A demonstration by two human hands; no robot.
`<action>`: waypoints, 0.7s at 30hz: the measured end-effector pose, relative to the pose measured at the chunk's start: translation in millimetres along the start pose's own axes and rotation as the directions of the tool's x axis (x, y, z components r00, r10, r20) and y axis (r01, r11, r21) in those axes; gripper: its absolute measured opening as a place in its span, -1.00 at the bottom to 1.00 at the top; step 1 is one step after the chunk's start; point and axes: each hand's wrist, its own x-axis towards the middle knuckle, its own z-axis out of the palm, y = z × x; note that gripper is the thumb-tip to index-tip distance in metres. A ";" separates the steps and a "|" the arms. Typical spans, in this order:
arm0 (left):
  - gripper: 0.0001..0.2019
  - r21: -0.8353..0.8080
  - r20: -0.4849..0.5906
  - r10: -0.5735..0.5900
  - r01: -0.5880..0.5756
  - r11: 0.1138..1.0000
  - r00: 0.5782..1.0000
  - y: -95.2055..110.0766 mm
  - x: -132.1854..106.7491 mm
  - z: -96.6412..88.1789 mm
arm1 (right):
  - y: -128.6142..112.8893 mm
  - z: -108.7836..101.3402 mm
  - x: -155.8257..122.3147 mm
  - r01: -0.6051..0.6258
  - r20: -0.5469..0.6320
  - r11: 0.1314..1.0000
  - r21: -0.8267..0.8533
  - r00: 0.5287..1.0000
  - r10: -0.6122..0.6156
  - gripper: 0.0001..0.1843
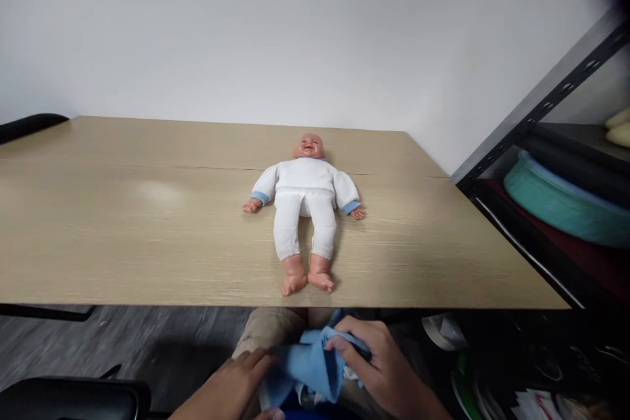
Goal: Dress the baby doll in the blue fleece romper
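A baby doll [305,200] in white clothes with blue cuffs lies on its back on the wooden table [147,223], feet toward me. Below the table's front edge, over my lap, both hands hold a light blue cloth [310,364]. My left hand [231,384] grips its left side, fingers curled on the fabric. My right hand [377,367] pinches the cloth's upper right part. Neither hand touches the doll.
A white wall stands behind the table. A dark metal shelf [541,111] at the right holds a teal round container [561,200]. A black chair edge [69,397] is at bottom left. Clutter lies on the floor at bottom right.
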 end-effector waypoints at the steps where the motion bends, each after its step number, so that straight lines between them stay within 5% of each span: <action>1: -0.32 -0.030 0.033 0.031 -0.030 0.999 0.999 20.7 5.3 -14.1 | -18.4 -5.2 8.3 0.023 0.028 1.000 0.005 0.999 -0.023 -0.57; 4: -0.14 -0.132 -0.122 0.118 -0.134 0.982 0.986 79.8 31.5 -43.1 | -67.9 -23.4 37.8 -0.062 0.178 0.977 0.202 0.984 0.025 -0.57; 6: -0.21 -0.270 -0.219 0.129 -0.187 0.944 0.967 104.3 54.5 -52.0 | -97.4 -37.3 59.2 -0.077 0.228 0.935 0.347 0.974 -0.005 -0.57; 9: -0.63 -0.451 -0.333 0.069 -0.223 0.864 0.940 117.3 91.9 -64.4 | -135.7 -58.6 87.8 0.101 0.155 0.930 0.354 0.974 -0.165 -0.60; 12: -0.78 -0.596 -0.370 0.105 -0.323 0.736 0.923 118.9 125.0 -87.9 | -155.3 -77.4 104.6 0.284 0.096 0.908 0.308 0.940 -0.326 -0.69; 15: -0.77 -0.713 -0.395 0.094 -0.370 0.596 0.914 121.8 146.9 -115.8 | -142.2 -87.3 107.3 0.445 0.037 0.859 0.254 0.883 -0.469 -0.63; 17: -0.78 -0.758 -0.404 0.065 -0.373 0.535 0.913 124.8 155.9 -131.0 | -117.5 -85.9 105.4 0.526 0.020 0.832 0.175 0.843 -0.538 -0.33; 20: -0.78 -0.815 -0.405 0.036 -0.379 0.438 0.914 129.1 167.0 -147.6 | -77.2 -75.1 104.6 0.467 0.139 0.884 -0.019 0.877 -0.460 0.01; 21: -0.76 -0.829 -0.398 0.031 -0.374 0.415 0.917 129.9 171.0 -152.2 | -67.1 -71.4 105.9 0.419 0.185 0.901 -0.109 0.899 -0.396 -0.05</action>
